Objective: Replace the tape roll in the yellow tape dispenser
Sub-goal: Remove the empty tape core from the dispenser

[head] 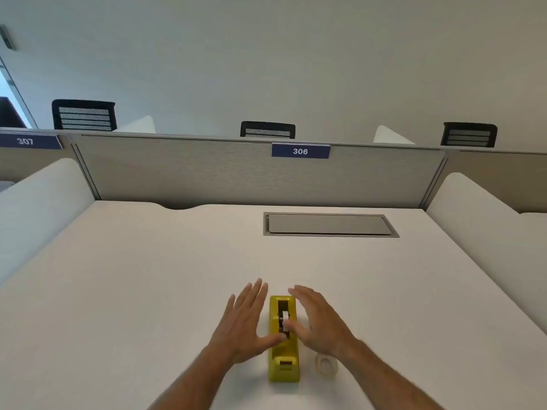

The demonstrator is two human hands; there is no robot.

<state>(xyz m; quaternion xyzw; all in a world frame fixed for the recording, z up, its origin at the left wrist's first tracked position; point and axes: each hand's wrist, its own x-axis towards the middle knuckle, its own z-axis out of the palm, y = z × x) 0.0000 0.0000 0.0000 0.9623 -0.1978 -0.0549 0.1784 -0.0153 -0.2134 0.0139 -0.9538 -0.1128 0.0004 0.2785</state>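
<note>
The yellow tape dispenser (283,362) lies on the white desk (148,291), lengthwise away from me, its cutter end nearest me. In its slot sits a roll on a black hub (284,321), white on its outer face. My left hand (245,321) is just left of the dispenser with fingers straight and its thumb reaching to the roll. On the other side, my right hand (318,319) hovers with relaxed fingers, thumb at the roll. A clear tape roll (326,365) lies flat on the desk to the right of the dispenser, below my right wrist.
A grey cable hatch (330,224) is set into the desk at the back right. A fabric partition (207,170) with a blue "306" label (300,151) closes the far side. White side dividers (35,208) flank the desk. Chair backs show beyond.
</note>
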